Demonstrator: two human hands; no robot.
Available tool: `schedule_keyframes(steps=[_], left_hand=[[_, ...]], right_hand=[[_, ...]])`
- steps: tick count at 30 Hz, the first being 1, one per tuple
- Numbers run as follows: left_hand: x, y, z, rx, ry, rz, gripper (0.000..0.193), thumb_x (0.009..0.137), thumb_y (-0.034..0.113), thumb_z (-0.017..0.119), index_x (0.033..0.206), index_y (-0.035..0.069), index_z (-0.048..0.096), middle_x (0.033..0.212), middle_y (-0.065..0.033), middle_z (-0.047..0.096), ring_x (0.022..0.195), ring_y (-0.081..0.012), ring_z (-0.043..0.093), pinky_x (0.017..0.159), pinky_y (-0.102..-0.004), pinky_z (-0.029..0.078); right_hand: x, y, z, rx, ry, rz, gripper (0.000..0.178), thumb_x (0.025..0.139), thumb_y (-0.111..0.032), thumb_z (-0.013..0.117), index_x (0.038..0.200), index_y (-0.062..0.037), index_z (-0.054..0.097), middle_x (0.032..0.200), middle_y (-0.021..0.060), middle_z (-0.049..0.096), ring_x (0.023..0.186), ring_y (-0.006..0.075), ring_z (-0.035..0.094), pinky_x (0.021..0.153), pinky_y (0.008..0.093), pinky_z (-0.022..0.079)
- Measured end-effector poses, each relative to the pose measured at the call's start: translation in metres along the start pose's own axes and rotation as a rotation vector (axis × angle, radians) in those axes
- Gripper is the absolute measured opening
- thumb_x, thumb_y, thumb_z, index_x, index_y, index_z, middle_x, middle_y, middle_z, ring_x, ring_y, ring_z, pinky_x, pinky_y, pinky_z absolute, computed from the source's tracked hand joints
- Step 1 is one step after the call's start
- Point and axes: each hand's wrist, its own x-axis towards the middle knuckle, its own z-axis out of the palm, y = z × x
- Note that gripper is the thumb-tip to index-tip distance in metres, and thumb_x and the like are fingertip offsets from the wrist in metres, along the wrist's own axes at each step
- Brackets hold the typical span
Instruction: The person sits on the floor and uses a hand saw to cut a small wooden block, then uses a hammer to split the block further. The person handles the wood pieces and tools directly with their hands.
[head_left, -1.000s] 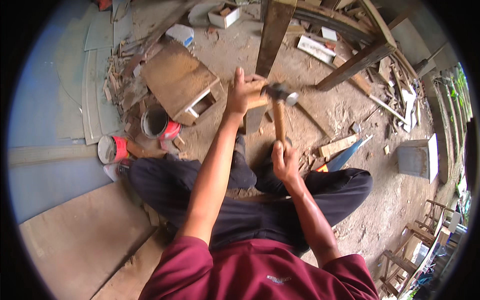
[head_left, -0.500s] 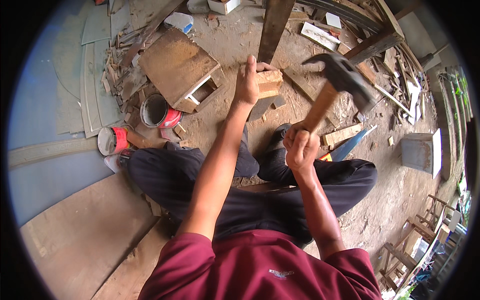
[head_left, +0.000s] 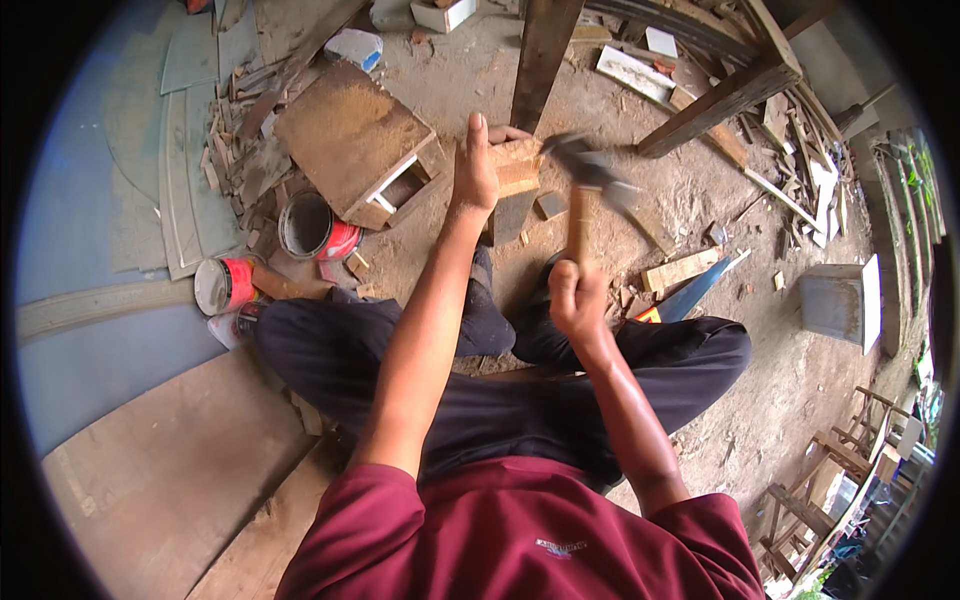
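Note:
My right hand [head_left: 580, 297] is wrapped round the wooden handle of a claw hammer [head_left: 578, 230]. The hammer's dark head, smeared by motion, is just right of a wooden block [head_left: 517, 165]; I cannot tell whether they touch. My left hand [head_left: 478, 172] grips that pale block from its left side, thumb pointing up and fingers reaching behind it. Beneath the block stands a darker wood piece [head_left: 510, 215]. A small dark offcut [head_left: 549, 206] lies on the ground close by.
A brown wooden box [head_left: 350, 140] and a red paint can [head_left: 310, 228] are at the left. A blue-bladed handsaw [head_left: 690, 290] lies right of my right hand beside a wood offcut [head_left: 682, 269]. A wooden frame's leg [head_left: 545, 65] rises beyond the block. Scrap wood litters the far right.
The hammer has swung left and its head is now close to the block. My right hand moved left with it; my left hand and the block shifted slightly left.

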Motion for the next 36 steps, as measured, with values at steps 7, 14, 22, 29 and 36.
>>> schedule_keyframes(steps=[7, 14, 22, 29, 36], left_hand=[[0.002, -0.013, -0.009, -0.143, -0.015, -0.096, 0.088, 0.100, 0.066, 0.018, 0.092, -0.004, 0.070, 0.085, -0.0120, 0.072, 0.080, -0.0192, 0.068, 0.078, -0.0305, 0.052], [-0.003, -0.017, -0.001, 0.095, -0.078, 0.082, 0.087, 0.100, 0.066, 0.019, 0.092, -0.004, 0.071, 0.083, -0.0114, 0.072, 0.078, -0.0193, 0.069, 0.075, -0.0294, 0.054], [-0.005, -0.004, 0.014, -0.029, -0.100, -0.043, 0.084, 0.101, 0.064, 0.023, 0.089, -0.003, 0.071, 0.079, -0.0094, 0.071, 0.071, -0.0154, 0.067, 0.069, -0.0288, 0.053], [0.001, -0.009, -0.004, -0.085, 0.001, -0.058, 0.088, 0.100, 0.065, 0.018, 0.090, -0.005, 0.069, 0.080, -0.0112, 0.070, 0.074, -0.0185, 0.068, 0.070, -0.0305, 0.055], [-0.003, -0.012, -0.006, -0.135, -0.009, -0.076, 0.087, 0.100, 0.067, 0.020, 0.094, -0.005, 0.070, 0.084, -0.0119, 0.071, 0.076, -0.0190, 0.069, 0.073, -0.0308, 0.055]], right_hand=[[-0.004, -0.027, -0.002, 0.121, 0.005, -0.063, 0.052, 0.102, -0.047, 0.046, 0.073, -0.0036, 0.050, 0.056, -0.0024, 0.045, 0.049, 0.0081, 0.042, 0.045, 0.0265, 0.034], [-0.003, 0.010, -0.013, -0.028, 0.001, 0.100, 0.047, 0.102, -0.043, 0.047, 0.076, -0.0037, 0.051, 0.056, 0.0008, 0.046, 0.050, 0.0099, 0.045, 0.046, 0.0290, 0.036], [-0.005, -0.030, -0.018, 0.107, 0.037, -0.026, 0.051, 0.103, -0.044, 0.046, 0.070, -0.0045, 0.046, 0.055, -0.0002, 0.041, 0.047, 0.0098, 0.041, 0.044, 0.0279, 0.031], [-0.030, -0.004, -0.027, 0.235, 0.063, 0.136, 0.051, 0.103, -0.045, 0.044, 0.075, -0.0031, 0.051, 0.055, -0.0009, 0.046, 0.049, 0.0075, 0.044, 0.043, 0.0265, 0.032], [-0.005, -0.009, -0.003, -0.030, 0.019, 0.066, 0.041, 0.102, -0.033, 0.048, 0.077, -0.0009, 0.055, 0.054, 0.0053, 0.048, 0.048, 0.0162, 0.048, 0.047, 0.0346, 0.038]])
